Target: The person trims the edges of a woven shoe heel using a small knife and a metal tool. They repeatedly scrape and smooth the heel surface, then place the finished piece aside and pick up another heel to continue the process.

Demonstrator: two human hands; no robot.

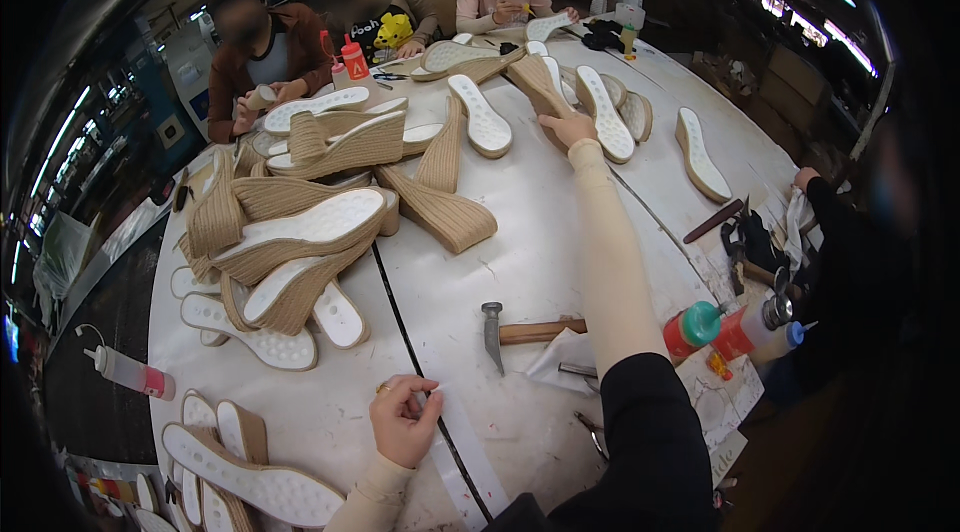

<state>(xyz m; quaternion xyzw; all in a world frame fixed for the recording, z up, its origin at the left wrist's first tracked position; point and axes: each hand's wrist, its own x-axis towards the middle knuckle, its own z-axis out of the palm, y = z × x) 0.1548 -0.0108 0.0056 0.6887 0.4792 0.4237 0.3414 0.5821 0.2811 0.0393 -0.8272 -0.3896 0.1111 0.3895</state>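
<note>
My right hand (pixel 570 130) reaches far across the table, its fingers closed around the near end of a rope-wrapped wedge sole (pixel 537 80). Beside that sole lies another one with a dimpled white top (pixel 606 117). Near the table's front edge, my left hand (pixel 405 420) is curled, thumb close to the fingertips; a small pale bit shows there, too small to name. A ring is on one finger. To the right of this hand lies a hammer (pixel 530 332) with a wooden handle. A large pile of wedge soles (pixel 310 222) covers the left middle.
More soles (pixel 245 472) are stacked at the front left, by a clear squeeze bottle (pixel 128 372). Glue bottles (pixel 692 327) and tools (pixel 745 252) crowd the right edge. Several people sit across the table (pixel 520 222); one reaches in from the right. A red bottle (pixel 354 60) stands at the back.
</note>
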